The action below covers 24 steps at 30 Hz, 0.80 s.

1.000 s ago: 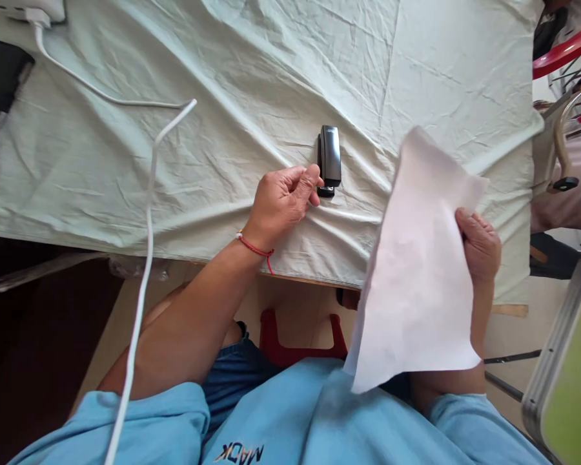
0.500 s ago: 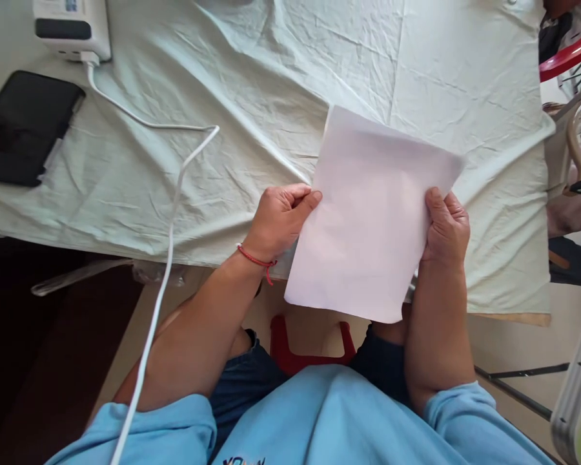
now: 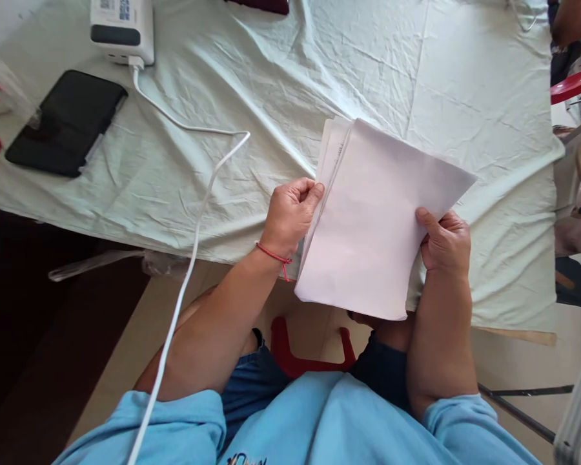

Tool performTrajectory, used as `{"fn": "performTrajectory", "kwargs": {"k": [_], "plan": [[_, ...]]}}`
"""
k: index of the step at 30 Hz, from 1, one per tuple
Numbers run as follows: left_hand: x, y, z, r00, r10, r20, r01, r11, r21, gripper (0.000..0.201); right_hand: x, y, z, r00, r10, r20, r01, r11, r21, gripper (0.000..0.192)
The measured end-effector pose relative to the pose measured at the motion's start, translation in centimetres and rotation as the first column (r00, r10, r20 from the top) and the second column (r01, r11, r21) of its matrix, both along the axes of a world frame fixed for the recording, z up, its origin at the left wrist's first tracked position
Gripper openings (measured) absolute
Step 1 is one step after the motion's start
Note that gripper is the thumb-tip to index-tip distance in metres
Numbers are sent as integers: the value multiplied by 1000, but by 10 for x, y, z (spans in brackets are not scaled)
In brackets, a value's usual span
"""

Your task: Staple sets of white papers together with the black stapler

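Note:
A stack of white paper sheets [image 3: 368, 219] is held between my two hands, tilted over the table's front edge. The top side of the stack is blank. At its left edge several sheets are fanned out, and one shows a little print near the top. My left hand [image 3: 290, 210] pinches the left edge between thumb and fingers. On that wrist is a red string bracelet [image 3: 273, 254]. My right hand [image 3: 444, 239] grips the right edge, thumb on top and fingers mostly hidden behind the paper.
A pale green cloth [image 3: 213, 206] covers the table. At the left lie a black phone [image 3: 68, 123] and a white power bank [image 3: 122, 29], whose white cable [image 3: 190, 258] runs down toward me. Clear plastic wrapping [image 3: 4, 84] sits far left. A red stool [image 3: 295, 365] is beneath me.
The sheets at the left edge have spread apart, showing several layers and some print. My right thumb has slid slightly inward and down. The view has shifted left.

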State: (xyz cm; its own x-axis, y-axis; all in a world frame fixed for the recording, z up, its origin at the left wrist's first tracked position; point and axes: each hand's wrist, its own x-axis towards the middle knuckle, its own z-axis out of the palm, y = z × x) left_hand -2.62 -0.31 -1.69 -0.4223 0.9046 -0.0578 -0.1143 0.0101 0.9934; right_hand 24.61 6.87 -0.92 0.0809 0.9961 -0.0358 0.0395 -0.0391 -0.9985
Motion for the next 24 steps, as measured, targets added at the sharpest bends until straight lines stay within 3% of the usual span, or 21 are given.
{"fn": "performTrajectory", "kwargs": {"k": [2, 8, 10, 13, 16, 18, 24], "plan": [[0, 0, -1, 1000, -11, 0, 11, 1000, -14, 28, 3, 1, 0, 1000, -12, 13, 12, 1000, -9, 30], [3, 1, -5, 997, 71, -19, -71, 997, 6, 51, 6, 2, -1, 999, -25, 32, 25, 1000, 9, 28], [4, 2, -5, 998, 66, -23, -66, 998, 9, 40, 8, 2, -1, 999, -38, 29, 37, 999, 17, 26], [6, 3, -4, 997, 78, 10, -78, 997, -10, 8, 9, 3, 0, 997, -77, 14, 77, 997, 25, 27], [8, 1, -1, 995, 96, 17, -97, 995, 2, 41, 10, 5, 0, 995, -96, 7, 96, 995, 35, 28], [8, -1, 0, 996, 83, -15, -82, 996, 15, 49, 9, 5, -1, 995, -97, 10, 97, 994, 44, 27], [7, -3, -2, 987, 70, -144, -58, 994, 88, 8, 9, 5, -1, 995, -99, 18, 98, 993, 61, 27]]}}
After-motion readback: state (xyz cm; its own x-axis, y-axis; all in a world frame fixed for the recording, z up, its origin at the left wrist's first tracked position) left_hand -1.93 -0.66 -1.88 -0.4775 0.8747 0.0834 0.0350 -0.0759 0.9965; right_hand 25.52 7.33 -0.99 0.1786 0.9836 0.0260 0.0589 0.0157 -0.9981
